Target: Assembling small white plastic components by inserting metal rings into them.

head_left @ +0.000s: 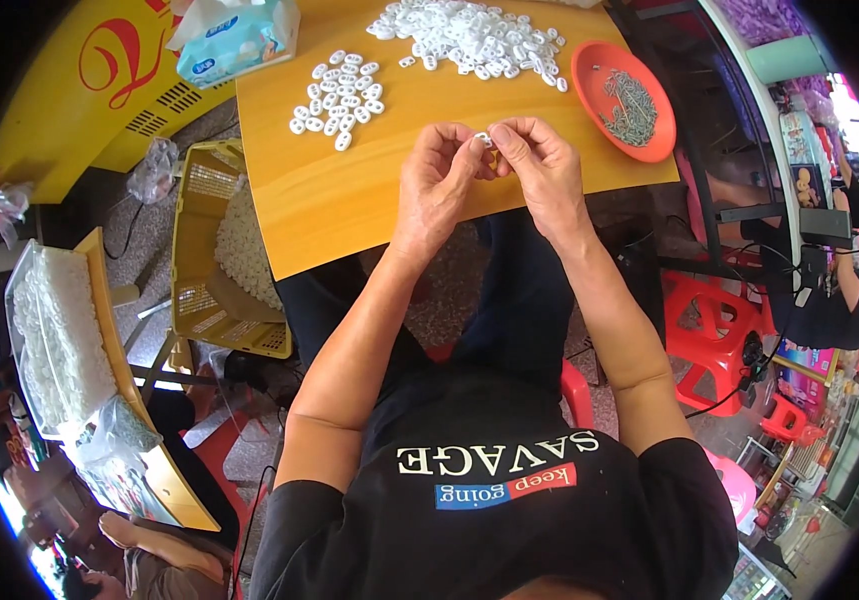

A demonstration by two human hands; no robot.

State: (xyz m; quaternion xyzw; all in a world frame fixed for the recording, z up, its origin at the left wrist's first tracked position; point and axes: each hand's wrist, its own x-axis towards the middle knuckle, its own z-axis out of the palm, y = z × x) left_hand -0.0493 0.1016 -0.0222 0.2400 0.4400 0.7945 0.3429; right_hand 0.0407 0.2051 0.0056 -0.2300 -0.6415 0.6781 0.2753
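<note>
Pinching a small white piece (484, 139) between them, left hand (437, 185) and right hand (543, 178), fingers nearly closed, meet left of the red bowl (589, 85); a slackened grip could drop it.

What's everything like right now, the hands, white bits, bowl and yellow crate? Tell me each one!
Left hand: pinching a small white piece
Right hand: fingers bent beside that piece, grip partly hidden
Smaller white group: spread loosely
Big white pile: heaped
Red bowl: partly filled with metal bits
Yellow crate: holding white things
</note>
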